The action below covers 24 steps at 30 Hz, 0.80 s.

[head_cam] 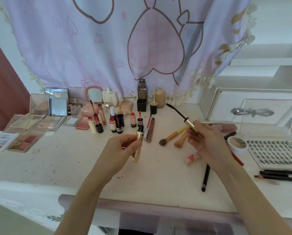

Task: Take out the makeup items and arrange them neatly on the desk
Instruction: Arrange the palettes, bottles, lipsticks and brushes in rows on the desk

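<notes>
Mascara tube (139,135) is in my left hand (123,147), fingers curled round its gold body, open neck pointing up, held above the desk (74,163) near the middle. My right hand (203,140) pinches the gold cap of the mascara wand (180,114), fingers clamped on it, and the black brush end points up and to the left, well apart from the tube. Just past the tube lies a dark brown lip pencil tube (150,130) flat on the desk, and beside my right hand two gold-handled brushes (174,135) lie at a slant with their bristles toward me. Below my right wrist there's a small pink tube (191,158) and a long black pencil (206,178) pointing toward the desk edge. Further back stands a cluster of little lip tint bottles (114,122), some open with their wands propped up, and behind them a dark square bottle (141,97) and a beige foundation bottle (160,98) against the purple curtain (99,48). Off to the left, open palettes (21,141) and compacts are spread out, with a small pink mirror (94,94) upright behind. On the right sit a round powder pot (237,145), a tray of false lashes (277,152), three more dark pencils (279,175) near the edge, and a clear box (267,116) by the white drawer.
</notes>
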Available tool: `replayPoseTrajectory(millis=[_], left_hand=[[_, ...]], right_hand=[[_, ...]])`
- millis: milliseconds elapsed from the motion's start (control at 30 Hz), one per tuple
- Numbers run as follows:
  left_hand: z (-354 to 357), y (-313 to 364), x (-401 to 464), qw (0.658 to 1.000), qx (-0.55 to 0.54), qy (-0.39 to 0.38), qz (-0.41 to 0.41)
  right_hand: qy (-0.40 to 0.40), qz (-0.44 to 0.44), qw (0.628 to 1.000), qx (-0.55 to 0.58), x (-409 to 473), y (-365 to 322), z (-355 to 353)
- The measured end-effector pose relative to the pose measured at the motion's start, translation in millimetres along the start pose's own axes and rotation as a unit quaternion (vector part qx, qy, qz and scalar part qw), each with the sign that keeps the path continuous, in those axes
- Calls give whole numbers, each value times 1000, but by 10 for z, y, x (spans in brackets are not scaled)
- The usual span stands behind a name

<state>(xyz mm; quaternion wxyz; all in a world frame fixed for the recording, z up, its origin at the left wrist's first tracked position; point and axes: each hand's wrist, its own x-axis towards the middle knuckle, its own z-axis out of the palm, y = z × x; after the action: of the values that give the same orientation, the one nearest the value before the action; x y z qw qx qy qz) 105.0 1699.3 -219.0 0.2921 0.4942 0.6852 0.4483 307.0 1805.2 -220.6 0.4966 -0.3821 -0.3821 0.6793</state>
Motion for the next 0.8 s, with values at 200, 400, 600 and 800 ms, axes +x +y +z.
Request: replayPoseTrajectory(millis=[200,400,600,800], left_hand=[[55,-40,15,988,-138,28,-68],[135,-34,102,991,-101,58,-68],[224,-36,219,997,4,54,-63],[414,26,331,991,92,96,-10]], right_hand=[[-25,-58,980,-187,125,115,136],[-75,-154,856,-488,262,277,383],[-71,-161,838,-516,287,293,311],[-60,-157,863,-476,307,269,163]])
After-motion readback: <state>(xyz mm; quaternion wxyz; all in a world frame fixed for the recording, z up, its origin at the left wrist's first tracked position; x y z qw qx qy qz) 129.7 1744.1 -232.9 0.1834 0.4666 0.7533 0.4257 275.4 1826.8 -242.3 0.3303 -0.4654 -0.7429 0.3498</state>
